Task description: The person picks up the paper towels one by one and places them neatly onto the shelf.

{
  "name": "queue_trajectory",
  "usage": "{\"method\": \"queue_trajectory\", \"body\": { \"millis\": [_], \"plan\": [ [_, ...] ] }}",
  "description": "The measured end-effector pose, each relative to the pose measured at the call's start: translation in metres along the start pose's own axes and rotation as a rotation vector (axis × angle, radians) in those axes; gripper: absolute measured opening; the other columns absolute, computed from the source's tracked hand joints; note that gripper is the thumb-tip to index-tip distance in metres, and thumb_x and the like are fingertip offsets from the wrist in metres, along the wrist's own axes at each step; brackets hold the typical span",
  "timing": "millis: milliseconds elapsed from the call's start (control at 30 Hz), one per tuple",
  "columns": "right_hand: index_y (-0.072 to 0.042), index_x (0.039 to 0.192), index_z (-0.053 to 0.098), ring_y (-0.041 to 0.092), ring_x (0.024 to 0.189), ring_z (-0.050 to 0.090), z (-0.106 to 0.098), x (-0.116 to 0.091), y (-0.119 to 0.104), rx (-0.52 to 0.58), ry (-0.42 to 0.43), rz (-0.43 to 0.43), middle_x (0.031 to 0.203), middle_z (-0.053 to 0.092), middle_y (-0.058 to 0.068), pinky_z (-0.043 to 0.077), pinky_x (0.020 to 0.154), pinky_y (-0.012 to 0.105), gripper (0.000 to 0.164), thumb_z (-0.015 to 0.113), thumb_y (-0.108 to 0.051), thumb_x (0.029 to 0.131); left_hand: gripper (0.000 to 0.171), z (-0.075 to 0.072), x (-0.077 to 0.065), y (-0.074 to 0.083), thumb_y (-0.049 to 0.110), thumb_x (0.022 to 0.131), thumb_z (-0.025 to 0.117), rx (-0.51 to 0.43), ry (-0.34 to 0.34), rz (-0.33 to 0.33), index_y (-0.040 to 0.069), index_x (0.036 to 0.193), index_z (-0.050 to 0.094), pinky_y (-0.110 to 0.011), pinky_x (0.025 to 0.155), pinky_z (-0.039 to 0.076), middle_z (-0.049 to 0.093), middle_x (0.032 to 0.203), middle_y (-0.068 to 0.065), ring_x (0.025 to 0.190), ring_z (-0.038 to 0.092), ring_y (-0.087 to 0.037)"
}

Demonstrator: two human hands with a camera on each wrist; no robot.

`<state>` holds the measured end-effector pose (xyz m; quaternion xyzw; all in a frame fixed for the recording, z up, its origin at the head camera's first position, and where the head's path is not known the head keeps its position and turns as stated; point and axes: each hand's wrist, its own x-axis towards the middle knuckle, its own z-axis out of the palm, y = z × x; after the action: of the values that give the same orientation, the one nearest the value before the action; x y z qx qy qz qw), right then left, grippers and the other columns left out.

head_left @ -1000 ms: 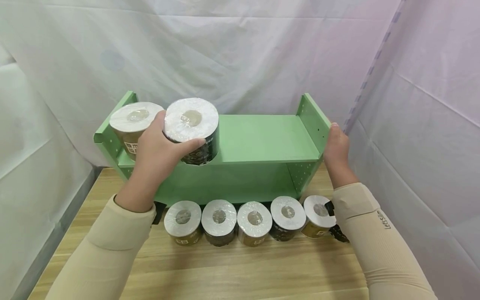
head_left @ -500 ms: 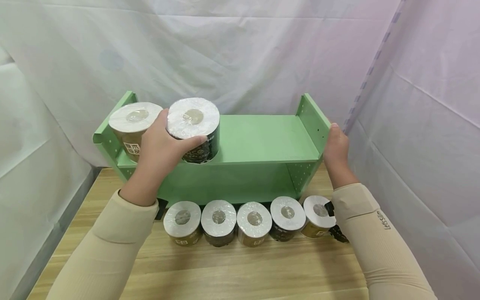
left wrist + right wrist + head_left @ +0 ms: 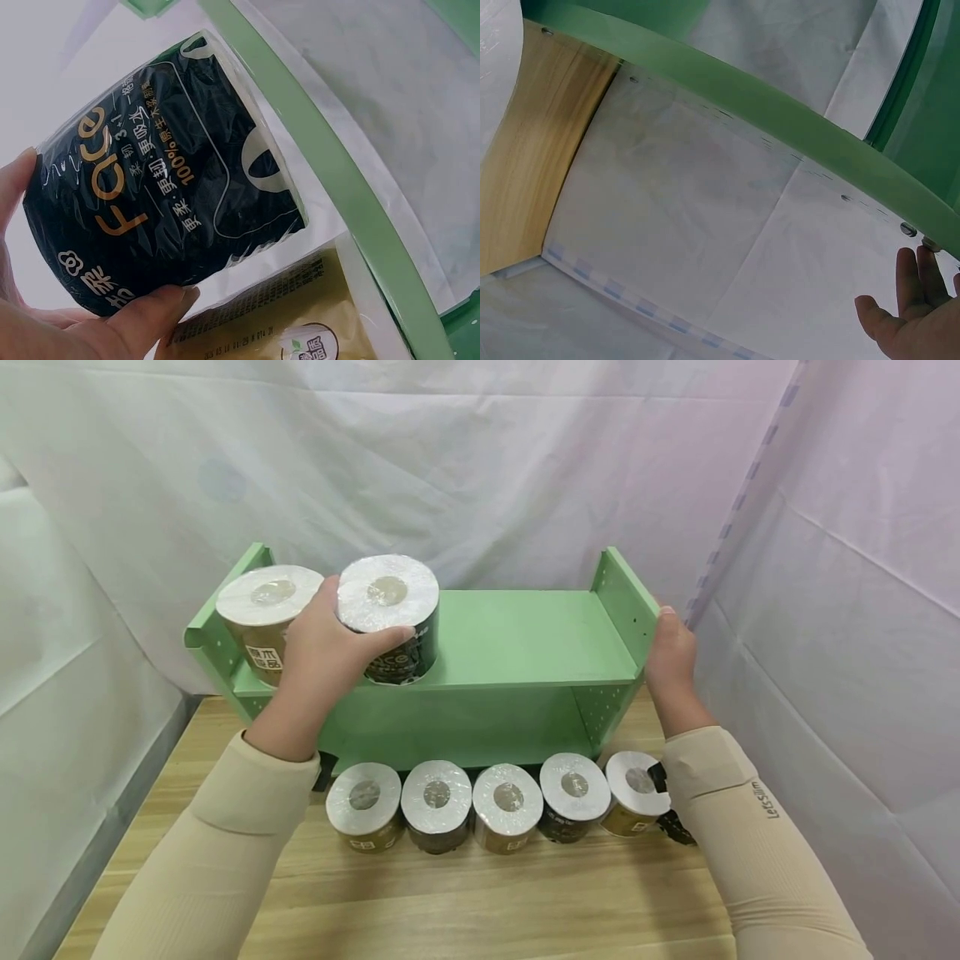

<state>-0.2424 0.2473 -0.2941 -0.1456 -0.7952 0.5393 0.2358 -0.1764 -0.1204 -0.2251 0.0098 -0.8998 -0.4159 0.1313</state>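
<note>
In the head view my left hand [image 3: 322,647] grips a toilet paper roll [image 3: 388,592] in a black wrapper, thumb across its front and fingers round its left side. The roll is upright at the top board of a green shelf [image 3: 540,639]; whether its base touches the board is hard to tell. Beside it, a gold-wrapped roll [image 3: 272,597] stands at the board's left end. My right hand [image 3: 671,662] touches the outer side of the right end panel. The right wrist view shows its fingers [image 3: 909,281] fairly straight, near screws in that panel.
On the wooden table [image 3: 480,902], a row of several wrapped rolls [image 3: 437,802] stands before the shelf's lower level, gold and black wrappers mixed. Another black wrapper is partly hidden by my right sleeve [image 3: 750,827]. White cloth [image 3: 480,468] hangs behind and at both sides.
My left hand has shifted slightly right, and the black roll has moved slightly right with it. More of its front lettering shows. My right hand has stayed at the end panel.
</note>
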Motion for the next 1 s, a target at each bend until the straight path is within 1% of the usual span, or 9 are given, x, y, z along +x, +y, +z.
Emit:
{"method": "queue_trajectory", "body": {
  "millis": [233, 400, 667, 1000],
  "plan": [
    [0.002, 0.123, 0.061, 0.009, 0.075, 0.049, 0.001, 0.001, 0.002, 0.003, -0.01, -0.008, 0.093, 0.056, 0.007, 0.043, 0.068, 0.022, 0.062, 0.025, -0.042, 0.1, 0.095, 0.001, 0.003, -0.001, 0.048, 0.073, 0.079, 0.006, -0.009, 0.004, 0.008, 0.147, 0.036, -0.051, 0.101, 0.04, 0.052, 0.135, -0.015, 0.122, 0.047, -0.032],
    [0.002, 0.123, 0.06, 0.009, 0.076, 0.05, 0.001, 0.002, 0.004, 0.002, -0.021, -0.009, 0.096, 0.056, 0.008, 0.044, 0.069, 0.022, 0.062, 0.024, -0.043, 0.101, 0.096, 0.002, 0.005, -0.002, 0.048, 0.073, 0.079, 0.007, -0.013, 0.002, 0.008, 0.148, 0.034, -0.052, 0.103, 0.039, 0.051, 0.136, -0.016, 0.124, 0.046, -0.032],
    [0.005, 0.121, 0.06, 0.008, 0.077, 0.049, 0.001, 0.002, 0.003, -0.005, -0.016, -0.014, 0.102, 0.058, 0.016, 0.043, 0.07, 0.022, 0.062, 0.024, -0.042, 0.102, 0.094, 0.003, 0.007, -0.002, 0.049, 0.074, 0.077, 0.003, -0.017, -0.003, 0.008, 0.147, 0.035, -0.052, 0.101, 0.039, 0.052, 0.134, -0.016, 0.122, 0.047, -0.032],
    [0.004, 0.122, 0.06, 0.008, 0.078, 0.049, 0.001, 0.002, 0.004, -0.006, -0.02, -0.011, 0.102, 0.057, 0.014, 0.043, 0.071, 0.022, 0.062, 0.024, -0.042, 0.101, 0.091, 0.003, 0.011, 0.0, 0.05, 0.073, 0.077, 0.007, -0.016, -0.006, 0.004, 0.143, 0.039, -0.053, 0.1, 0.039, 0.053, 0.131, -0.017, 0.12, 0.048, -0.034]
  ]
}}
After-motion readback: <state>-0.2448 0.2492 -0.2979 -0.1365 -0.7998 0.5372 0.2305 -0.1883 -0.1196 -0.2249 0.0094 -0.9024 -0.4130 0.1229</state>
